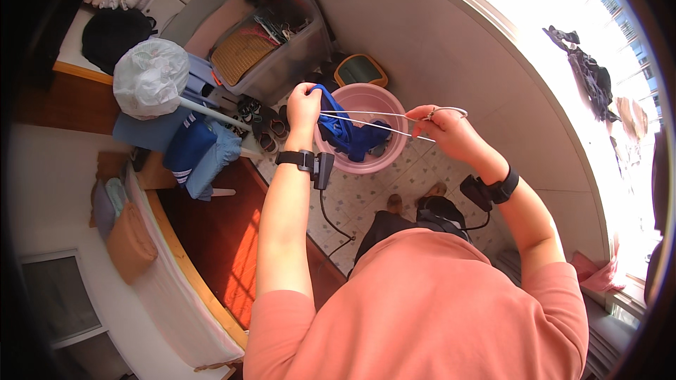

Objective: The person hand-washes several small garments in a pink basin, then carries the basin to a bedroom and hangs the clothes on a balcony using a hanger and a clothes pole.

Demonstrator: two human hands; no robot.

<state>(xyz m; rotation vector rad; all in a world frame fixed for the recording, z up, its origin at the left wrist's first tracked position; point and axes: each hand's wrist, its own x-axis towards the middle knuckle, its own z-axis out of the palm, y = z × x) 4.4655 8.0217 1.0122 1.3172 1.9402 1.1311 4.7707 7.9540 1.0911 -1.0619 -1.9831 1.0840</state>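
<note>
My left hand (303, 110) is shut on the top of a wet-looking blue garment (338, 125), which hangs down over a pink plastic basin (397, 104). A thin white wire clothes hanger (364, 113) stretches between my hands. Its hook end lies in the grip of my right hand (448, 134), and its other end reaches the garment at my left fingers. How far the hanger goes into the cloth is hidden. More dark blue cloth (372, 136) shows inside the basin; whether it belongs to the same garment, I cannot tell.
Behind the basin stand a yellow-rimmed flat object (362, 70) and a clear storage bin (274, 63) holding hangers. Shoes (268, 134) lie left of it, near a bag-covered pole (214, 113). Dark clothes (586, 71) hang by the bright window at right. A cable (323, 211) dangles from my left wrist.
</note>
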